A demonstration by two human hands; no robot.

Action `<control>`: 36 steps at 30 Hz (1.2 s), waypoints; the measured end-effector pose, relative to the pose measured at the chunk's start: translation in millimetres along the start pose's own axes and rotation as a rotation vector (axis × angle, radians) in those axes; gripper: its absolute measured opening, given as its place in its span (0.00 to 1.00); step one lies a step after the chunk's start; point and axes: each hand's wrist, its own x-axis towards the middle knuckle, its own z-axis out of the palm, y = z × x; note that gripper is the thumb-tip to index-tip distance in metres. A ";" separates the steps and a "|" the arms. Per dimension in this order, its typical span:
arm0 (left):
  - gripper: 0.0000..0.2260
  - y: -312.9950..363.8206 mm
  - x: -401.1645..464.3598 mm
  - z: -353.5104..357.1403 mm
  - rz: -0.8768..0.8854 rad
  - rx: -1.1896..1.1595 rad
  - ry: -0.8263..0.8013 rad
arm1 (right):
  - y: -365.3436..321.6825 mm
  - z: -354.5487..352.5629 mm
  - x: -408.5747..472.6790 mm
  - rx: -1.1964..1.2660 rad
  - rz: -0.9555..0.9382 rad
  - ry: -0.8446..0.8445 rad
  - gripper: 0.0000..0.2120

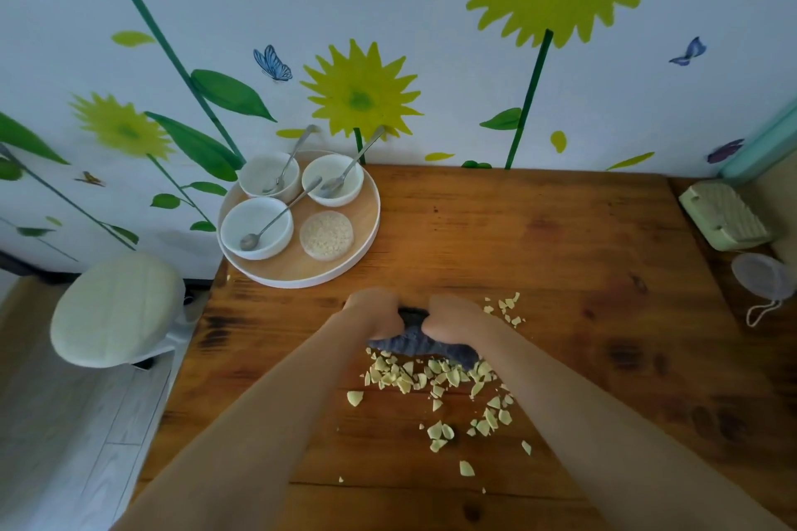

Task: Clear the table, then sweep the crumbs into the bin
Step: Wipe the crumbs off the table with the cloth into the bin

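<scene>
I have my left hand [374,310] and right hand [453,315] both clenched on a bunched blue-grey cloth [425,343] pressed to the desk [560,237]. The pale crumbs [425,377] lie just in front of it, a few strays beside my right hand. They look light, brittle and prone to scatter; the soft cloth seems best gripped along its top fold.

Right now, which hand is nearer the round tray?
Left. The left hand grips the cloth just below the round tray; the right hand sits farther right, beside it.
</scene>
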 end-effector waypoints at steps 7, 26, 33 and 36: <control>0.08 7.9 6.0 -64.5 0.078 0.091 0.153 | -2.0 -66.0 -2.1 0.028 -0.042 0.056 0.15; 0.09 137.6 95.1 -85.8 0.268 0.012 0.229 | 134.9 -131.0 2.3 -0.091 0.139 0.198 0.13; 0.16 145.4 128.2 -38.8 0.268 0.070 0.050 | 168.0 -86.4 22.7 0.102 0.197 -0.014 0.13; 0.15 145.4 132.8 -31.1 0.237 0.121 0.067 | 169.9 -76.8 27.1 0.188 0.216 -0.066 0.14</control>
